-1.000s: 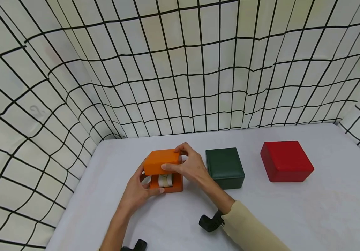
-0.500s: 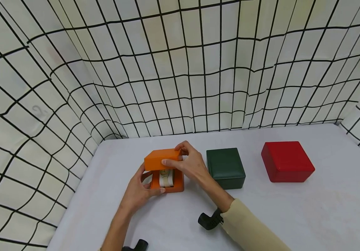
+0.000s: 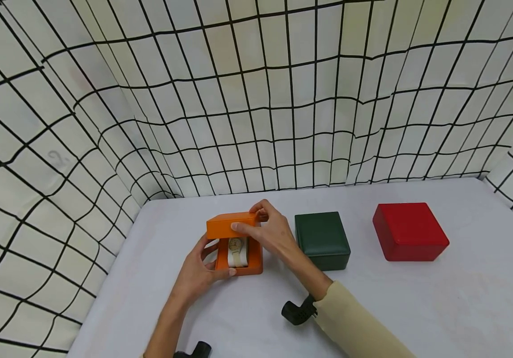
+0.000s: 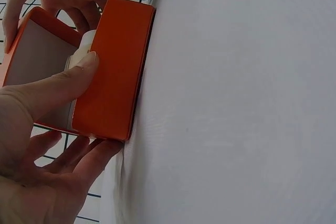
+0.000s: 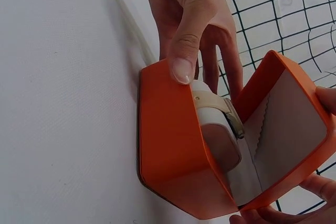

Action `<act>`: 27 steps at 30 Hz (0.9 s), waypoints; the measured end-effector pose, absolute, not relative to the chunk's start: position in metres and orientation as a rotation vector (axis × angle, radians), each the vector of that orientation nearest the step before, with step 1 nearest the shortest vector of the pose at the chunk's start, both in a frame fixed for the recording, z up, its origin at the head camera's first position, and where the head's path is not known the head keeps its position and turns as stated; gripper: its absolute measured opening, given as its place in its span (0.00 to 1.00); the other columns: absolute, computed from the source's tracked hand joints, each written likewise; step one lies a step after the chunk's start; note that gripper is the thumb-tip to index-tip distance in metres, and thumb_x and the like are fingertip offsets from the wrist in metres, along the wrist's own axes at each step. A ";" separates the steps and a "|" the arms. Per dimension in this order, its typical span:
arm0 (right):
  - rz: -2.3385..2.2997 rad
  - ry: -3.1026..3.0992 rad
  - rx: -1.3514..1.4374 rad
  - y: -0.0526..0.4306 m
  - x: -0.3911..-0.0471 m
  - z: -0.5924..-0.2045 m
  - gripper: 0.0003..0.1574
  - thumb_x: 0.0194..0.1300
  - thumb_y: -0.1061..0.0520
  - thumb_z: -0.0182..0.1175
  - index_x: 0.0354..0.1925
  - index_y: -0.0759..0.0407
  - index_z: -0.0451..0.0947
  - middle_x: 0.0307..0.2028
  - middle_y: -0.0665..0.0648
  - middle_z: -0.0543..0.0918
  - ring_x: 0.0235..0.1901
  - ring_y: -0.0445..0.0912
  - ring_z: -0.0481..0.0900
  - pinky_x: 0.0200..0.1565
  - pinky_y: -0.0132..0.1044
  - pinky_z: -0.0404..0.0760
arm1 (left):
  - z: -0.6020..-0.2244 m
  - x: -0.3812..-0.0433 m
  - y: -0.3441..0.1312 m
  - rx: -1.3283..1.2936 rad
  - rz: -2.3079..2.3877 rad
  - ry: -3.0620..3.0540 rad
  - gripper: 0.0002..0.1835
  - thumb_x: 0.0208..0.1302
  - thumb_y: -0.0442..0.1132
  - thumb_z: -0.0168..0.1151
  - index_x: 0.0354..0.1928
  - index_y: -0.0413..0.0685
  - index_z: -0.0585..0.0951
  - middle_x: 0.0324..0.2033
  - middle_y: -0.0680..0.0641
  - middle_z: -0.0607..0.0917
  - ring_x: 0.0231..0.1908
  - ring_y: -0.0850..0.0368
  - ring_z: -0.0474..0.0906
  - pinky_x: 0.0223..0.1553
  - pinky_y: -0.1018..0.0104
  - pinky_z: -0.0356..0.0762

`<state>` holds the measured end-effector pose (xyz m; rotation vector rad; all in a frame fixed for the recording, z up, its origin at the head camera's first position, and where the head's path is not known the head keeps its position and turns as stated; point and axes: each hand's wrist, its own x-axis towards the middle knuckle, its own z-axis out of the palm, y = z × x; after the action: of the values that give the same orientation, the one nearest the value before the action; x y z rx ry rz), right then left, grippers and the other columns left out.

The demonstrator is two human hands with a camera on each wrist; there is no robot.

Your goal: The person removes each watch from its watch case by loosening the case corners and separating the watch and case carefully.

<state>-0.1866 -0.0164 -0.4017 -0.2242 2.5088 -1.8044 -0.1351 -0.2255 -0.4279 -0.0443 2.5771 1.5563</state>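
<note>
An orange watch box [image 3: 256, 263] rests on the white surface, its hinged lid [image 3: 218, 229] raised partway. Inside, a watch [image 3: 235, 245] with a cream strap is wrapped round a white cushion [image 5: 218, 124]. My left hand [image 3: 196, 272] grips the base from the left, with the thumb on the front wall and fingers round the side. My right hand [image 3: 274, 232] holds the lid by its right side, thumb at the front edge and fingers behind. The right wrist view shows the lid's pale lining [image 5: 286, 129]; there only parts of my right hand appear at the right edge.
A shut dark green box [image 3: 321, 236] stands close to the right of my right hand. Farther right sits a red box [image 3: 410, 228]. Black wire mesh [image 3: 261, 124] with white sheeting behind it walls the white table [image 3: 475, 293] at the back and sides.
My right hand has tilted the lid farther up and back, so the watch face has come into view. My left hand has stayed on the base.
</note>
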 end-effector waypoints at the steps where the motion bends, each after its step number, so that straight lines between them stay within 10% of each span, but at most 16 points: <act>1: -1.801 2.511 -0.226 -0.016 -0.187 -0.402 0.31 0.58 0.35 0.72 0.53 0.48 0.76 0.54 0.58 0.83 0.58 0.55 0.78 0.58 0.55 0.81 | -0.428 -0.135 -0.226 -0.044 1.552 2.576 0.58 0.51 0.35 0.83 0.81 0.53 0.57 0.78 0.42 0.65 0.77 0.38 0.65 0.67 0.49 0.77; 27: -1.759 2.521 -0.191 -0.021 -0.188 -0.399 0.32 0.61 0.31 0.68 0.53 0.47 0.74 0.61 0.61 0.81 0.61 0.57 0.79 0.60 0.56 0.82 | -0.426 -0.133 -0.229 -0.082 1.576 2.533 0.43 0.61 0.40 0.78 0.76 0.48 0.68 0.78 0.42 0.68 0.79 0.43 0.62 0.71 0.48 0.72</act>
<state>-0.1876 -0.0210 -0.3988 -0.1908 2.5210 -1.7590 -0.1334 -0.2286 -0.4260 -0.0821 2.5328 1.5759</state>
